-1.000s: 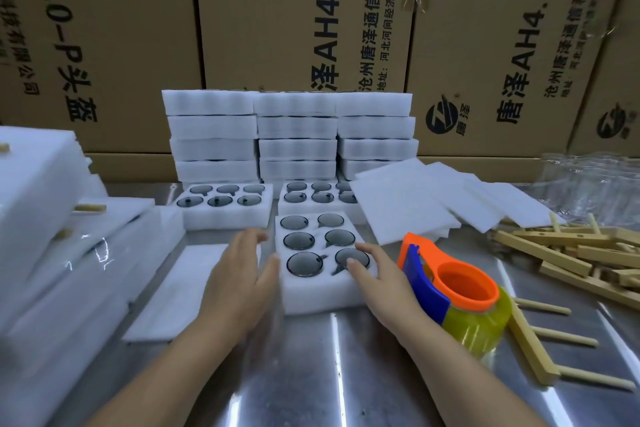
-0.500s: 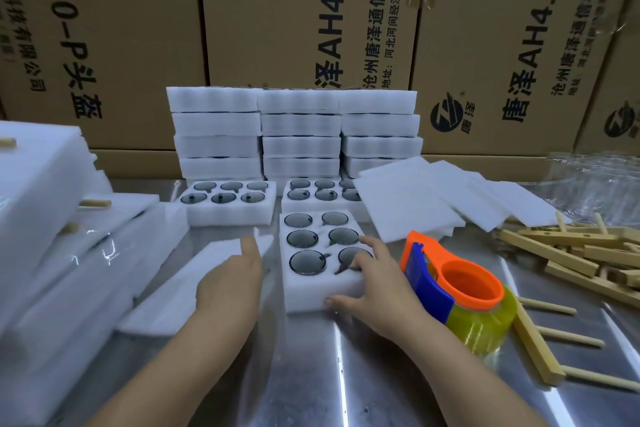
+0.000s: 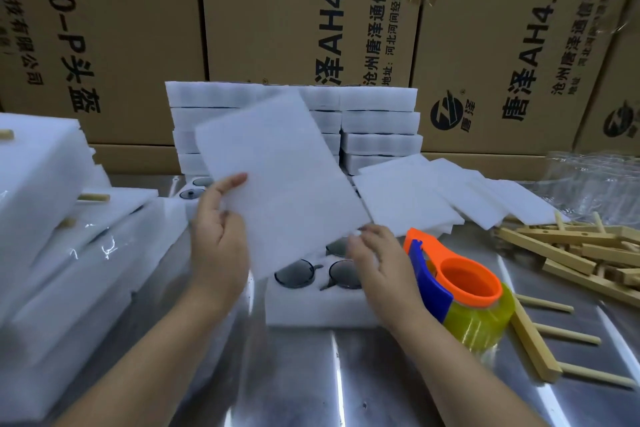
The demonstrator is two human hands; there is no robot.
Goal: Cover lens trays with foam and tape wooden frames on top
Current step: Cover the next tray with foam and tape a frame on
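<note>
Now left hand (image 3: 218, 246) is pinching thin white foam sheet (image 3: 284, 177) by its edge; light, floppy; right hand (image 3: 377, 267) is touching its corner, grip unclear.
</note>
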